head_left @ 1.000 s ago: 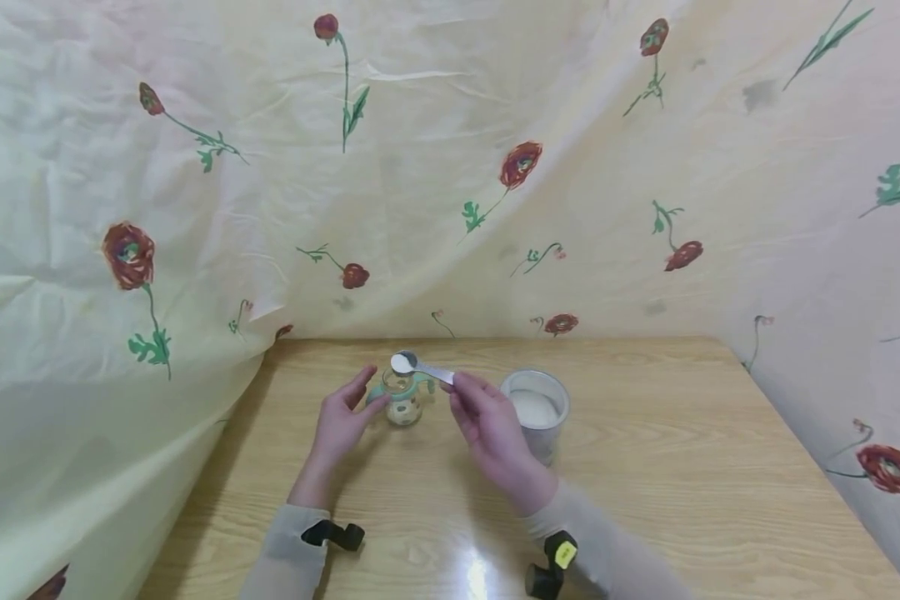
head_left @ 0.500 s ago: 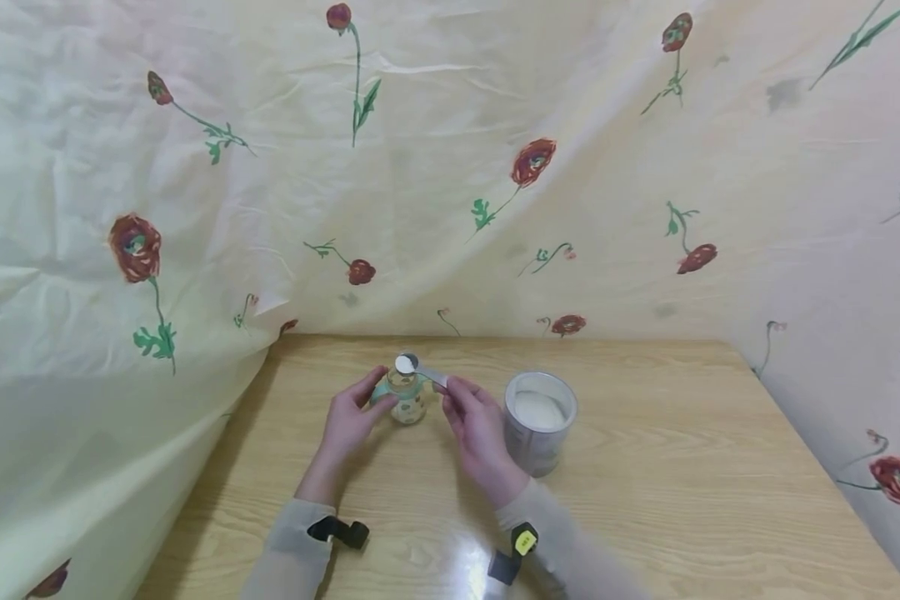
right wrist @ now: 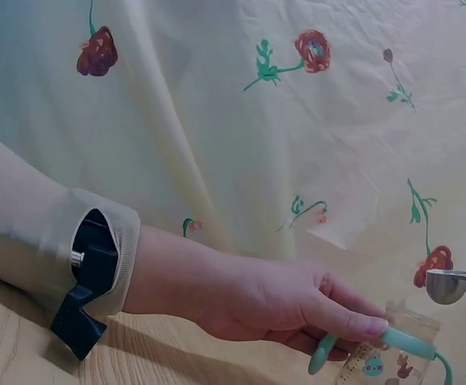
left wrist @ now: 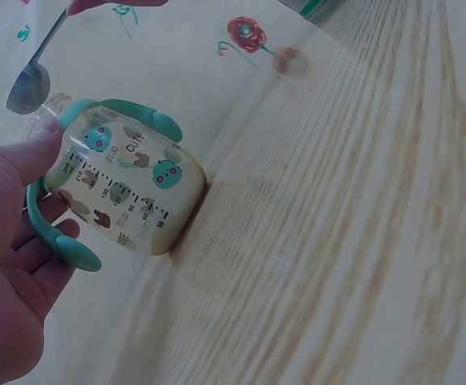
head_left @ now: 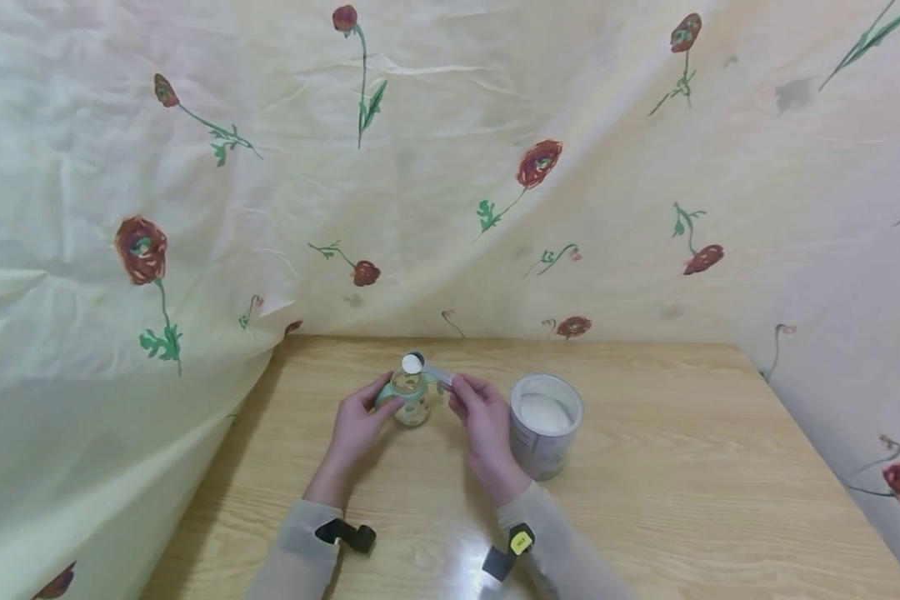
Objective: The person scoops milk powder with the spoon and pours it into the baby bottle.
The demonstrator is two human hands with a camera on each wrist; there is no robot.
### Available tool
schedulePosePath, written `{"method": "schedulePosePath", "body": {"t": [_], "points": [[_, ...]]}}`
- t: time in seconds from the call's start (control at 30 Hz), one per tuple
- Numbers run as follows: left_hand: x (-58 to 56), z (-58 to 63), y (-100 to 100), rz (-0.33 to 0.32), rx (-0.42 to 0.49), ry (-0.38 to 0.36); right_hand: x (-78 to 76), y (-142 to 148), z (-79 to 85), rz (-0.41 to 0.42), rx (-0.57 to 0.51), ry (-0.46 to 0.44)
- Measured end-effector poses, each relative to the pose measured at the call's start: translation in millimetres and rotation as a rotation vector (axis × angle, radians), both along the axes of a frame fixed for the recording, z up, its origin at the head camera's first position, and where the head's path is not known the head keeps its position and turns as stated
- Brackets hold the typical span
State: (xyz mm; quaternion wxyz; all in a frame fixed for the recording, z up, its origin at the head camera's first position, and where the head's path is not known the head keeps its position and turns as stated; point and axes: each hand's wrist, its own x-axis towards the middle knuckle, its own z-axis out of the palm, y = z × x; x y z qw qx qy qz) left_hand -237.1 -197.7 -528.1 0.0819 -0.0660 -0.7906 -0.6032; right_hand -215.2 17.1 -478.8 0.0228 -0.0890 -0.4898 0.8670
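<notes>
A clear baby bottle (left wrist: 128,176) with mint-green handles, printed animals and a measuring scale stands uncapped on the table. My left hand (head_left: 360,422) holds it by the neck and one handle, thumb across the collar. My right hand (head_left: 487,425) pinches the handle of a metal measuring spoon (head_left: 413,363), whose bowl is heaped with white powder. That bowl hangs just over the bottle's open mouth, as the right wrist view also shows. Pale contents show low in the bottle. Right of my right hand stands an open tin (head_left: 546,429) of white powder.
The wooden table (head_left: 682,433) reaches back to a cream cloth (head_left: 435,167) printed with red poppies, which hangs behind and along both sides. A black camera (head_left: 348,533) is strapped at my left wrist, another (head_left: 502,560) at my right.
The right hand has shifted slightly away from the tin, keeping the filled spoon over the bottle's mouth. My left hand has closed in on the bottle. The whole view has shifted slightly.
</notes>
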Motion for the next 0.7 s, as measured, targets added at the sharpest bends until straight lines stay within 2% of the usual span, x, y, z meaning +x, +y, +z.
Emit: {"method": "schedulePosePath", "body": {"t": [0.37, 0.7], "points": [[-2.8, -3.4, 6.3, 0.019, 0.012, -0.03, 2.1, 2.2, -1.2, 0.009, 0.058, 0.035], [-0.4, -3.1, 8.7, 0.024, 0.0, -0.023, 0.5, 3.3, -5.0, 0.025, 0.174, 0.078]]}}
